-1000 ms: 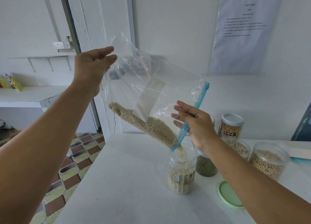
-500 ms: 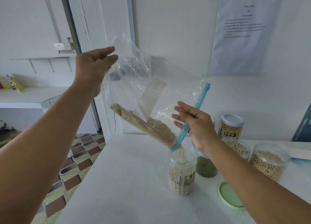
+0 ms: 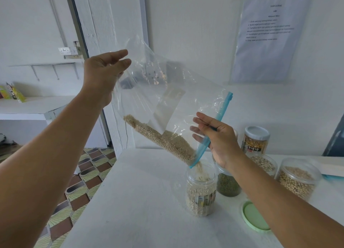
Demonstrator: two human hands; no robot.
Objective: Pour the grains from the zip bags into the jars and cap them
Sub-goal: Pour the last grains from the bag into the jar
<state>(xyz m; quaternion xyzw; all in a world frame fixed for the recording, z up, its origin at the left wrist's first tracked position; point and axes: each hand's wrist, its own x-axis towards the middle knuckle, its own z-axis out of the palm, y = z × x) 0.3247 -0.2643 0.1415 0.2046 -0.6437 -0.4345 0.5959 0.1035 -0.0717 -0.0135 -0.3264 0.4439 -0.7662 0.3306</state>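
Note:
A clear zip bag (image 3: pixel 167 98) with a blue zip strip hangs tilted above the table, its mouth down to the right. My left hand (image 3: pixel 104 70) pinches the bag's raised bottom corner. My right hand (image 3: pixel 217 137) holds the blue zip edge near the mouth. Pale grains (image 3: pixel 163 139) lie along the bag's lower edge and stream into an open clear jar (image 3: pixel 201 191), which is more than half full. A green lid (image 3: pixel 255 217) lies flat on the table to the right of that jar.
Behind the open jar stands a jar of green beans (image 3: pixel 228 185). Further right are a capped jar of yellow kernels (image 3: pixel 256 141) and two open jars of pale beans (image 3: pixel 296 180). The white table (image 3: pixel 139 201) ends at the left over a patterned tile floor (image 3: pixel 78 188).
The grain pile in the bag has shrunk a little and slid toward the mouth, and the jar's level has risen slightly. Both hands stay almost where they were.

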